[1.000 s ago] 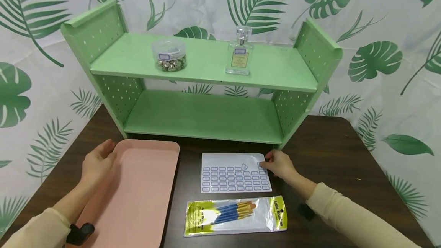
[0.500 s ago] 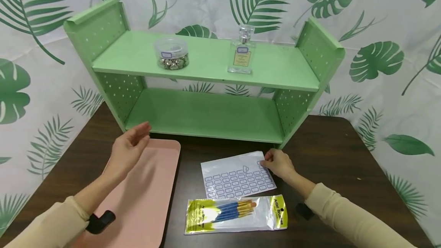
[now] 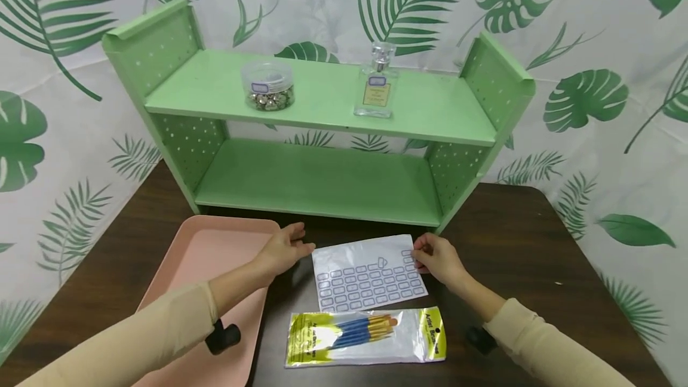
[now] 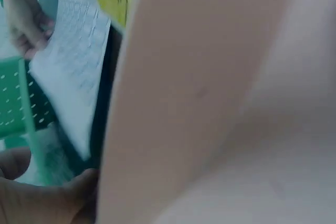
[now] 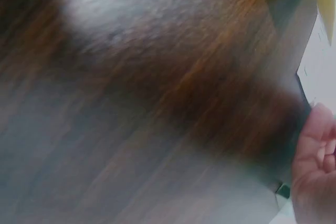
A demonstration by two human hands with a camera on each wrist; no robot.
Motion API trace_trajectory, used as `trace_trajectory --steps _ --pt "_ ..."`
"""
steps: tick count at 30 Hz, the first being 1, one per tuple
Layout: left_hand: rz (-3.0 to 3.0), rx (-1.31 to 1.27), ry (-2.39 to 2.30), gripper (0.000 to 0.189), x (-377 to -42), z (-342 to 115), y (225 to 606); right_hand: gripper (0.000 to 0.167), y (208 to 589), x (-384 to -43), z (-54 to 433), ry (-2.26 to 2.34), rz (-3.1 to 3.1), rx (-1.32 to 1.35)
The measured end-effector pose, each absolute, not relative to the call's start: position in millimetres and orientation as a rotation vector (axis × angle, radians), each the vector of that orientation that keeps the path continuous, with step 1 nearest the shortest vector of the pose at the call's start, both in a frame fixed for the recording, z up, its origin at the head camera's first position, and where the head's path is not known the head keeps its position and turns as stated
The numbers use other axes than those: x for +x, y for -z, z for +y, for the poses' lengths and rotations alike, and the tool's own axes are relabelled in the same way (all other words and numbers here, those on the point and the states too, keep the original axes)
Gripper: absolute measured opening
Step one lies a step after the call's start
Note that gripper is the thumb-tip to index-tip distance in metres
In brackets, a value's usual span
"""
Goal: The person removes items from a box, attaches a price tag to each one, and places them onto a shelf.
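Observation:
A white sheet of small blue-bordered sticker labels [image 3: 371,282] lies at a slant on the dark table, one label partly lifted near its middle. My right hand [image 3: 438,258] pinches the sheet's right edge between thumb and fingers. Just off the sheet's upper left corner is my left hand [image 3: 285,249], its fingers loosely bent and holding nothing. In the left wrist view the label sheet [image 4: 76,51] runs from the right hand [image 4: 29,24] toward the left hand's fingers [image 4: 47,198]. Only part of the right hand [image 5: 315,156] shows in the right wrist view.
A pack of artist brushes [image 3: 365,336] lies in front of the sheet. Under the left forearm is a pink tray [image 3: 215,249]. Behind stands a green two-tier shelf [image 3: 322,178] bearing a labelled clear jar of bells [image 3: 269,85] and a labelled perfume bottle [image 3: 374,91].
My left hand has moved right across the pink tray to the sheet's left side. The label sheet has turned slightly counterclockwise in my right hand, which has stayed at its right edge.

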State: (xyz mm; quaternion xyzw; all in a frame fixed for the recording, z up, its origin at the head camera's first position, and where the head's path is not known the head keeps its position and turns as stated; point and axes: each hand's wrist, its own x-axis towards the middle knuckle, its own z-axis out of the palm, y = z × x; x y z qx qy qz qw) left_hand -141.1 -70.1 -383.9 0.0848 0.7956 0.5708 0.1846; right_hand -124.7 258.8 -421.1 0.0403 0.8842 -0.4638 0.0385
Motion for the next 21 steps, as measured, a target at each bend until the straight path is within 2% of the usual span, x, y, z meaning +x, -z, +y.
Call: trace_trajectory --steps 6,13,21 --pt "2.213 0.056 -1.586 0.06 -142.0 -56.0 398.6 0.011 419.9 -121.1 265.3 1.556 2.66 -0.006" --pt "2.135 0.034 -1.705 0.023 -146.8 -51.3 403.3 0.011 412.6 -116.7 266.9 1.563 2.649 0.058" --pt "2.146 0.072 -1.731 0.011 -151.0 -54.3 398.3 0.02 400.8 -111.8 261.6 1.828 2.342 0.214"
